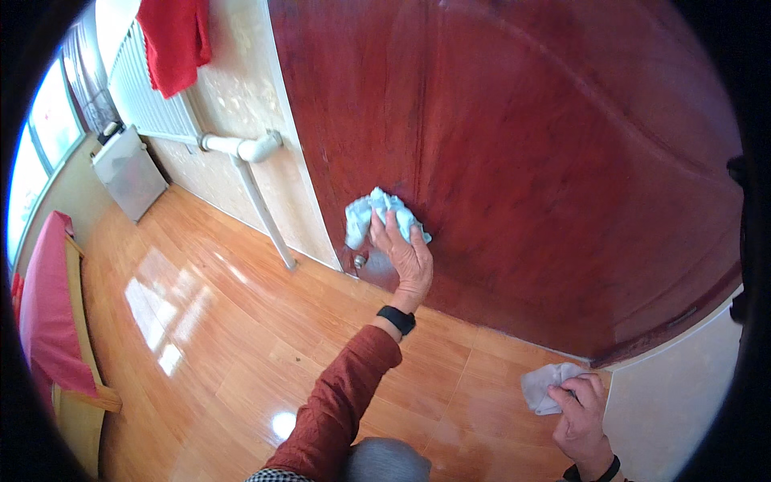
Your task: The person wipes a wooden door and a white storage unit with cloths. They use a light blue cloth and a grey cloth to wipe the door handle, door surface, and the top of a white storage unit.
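Note:
My left hand (405, 256) presses a crumpled light blue cloth (385, 211) against the lower left part of a dark red door (512, 199). Just below that cloth, a small round metal fitting (359, 261) sits near the door's edge. In my right hand (583, 416), at the lower right, is a folded pale grey cloth (542, 388), pinched between thumb and fingers. This second cloth is held above the floor, away from the door face.
White radiator pipes (241, 147) run along the wall left of the door, under a radiator (153, 90) with a red cloth (174, 48) hanging by it. A pink-covered wooden piece of furniture (54, 313) stands at the left on the glossy wood-look floor (241, 337). A pale wall (668, 385) borders the right.

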